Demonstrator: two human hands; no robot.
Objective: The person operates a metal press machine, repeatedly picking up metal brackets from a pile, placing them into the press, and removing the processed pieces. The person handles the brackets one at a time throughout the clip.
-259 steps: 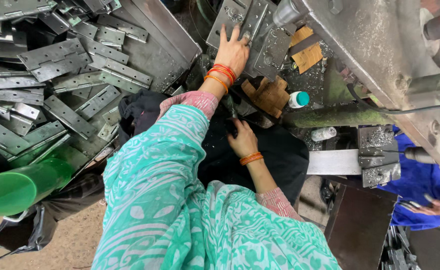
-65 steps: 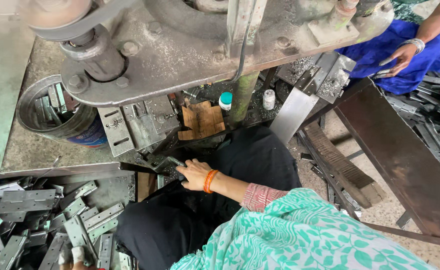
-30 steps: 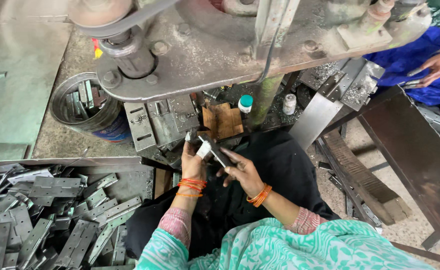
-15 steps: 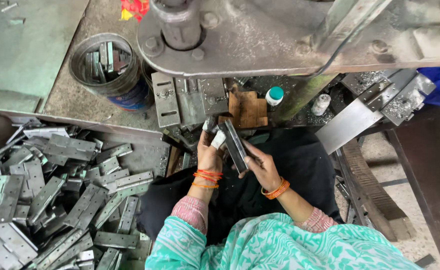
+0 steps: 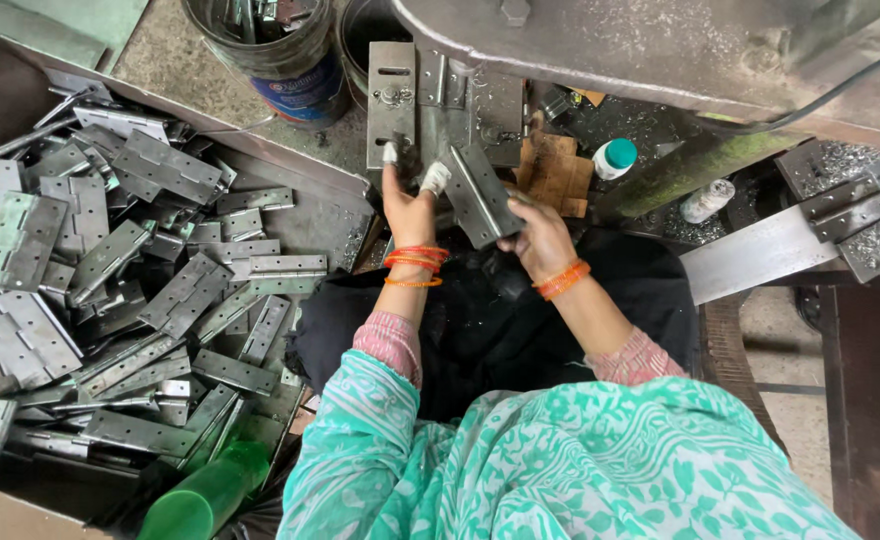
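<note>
A grey steel hinge [image 5: 480,195] is held up in front of me by both hands, tilted, just below the press bed [image 5: 430,95]. My left hand [image 5: 408,205], with taped fingertips and orange bangles at the wrist, reaches up at the hinge's left edge. My right hand [image 5: 538,238], also with orange bangles, grips the hinge's lower right end. A black cloth [image 5: 490,320] covers my lap under both hands.
A metal tray [image 5: 290,170] on my left holds a heap of several grey hinges [image 5: 110,280]. Beyond it stands a bucket [image 5: 280,50] with metal parts. A small white bottle with a teal cap [image 5: 615,158], a cardboard scrap [image 5: 557,175], a green cup [image 5: 200,500].
The view has swung left and down, showing more of the hinge heap. Both hands have lifted the hinge closer to the press bed.
</note>
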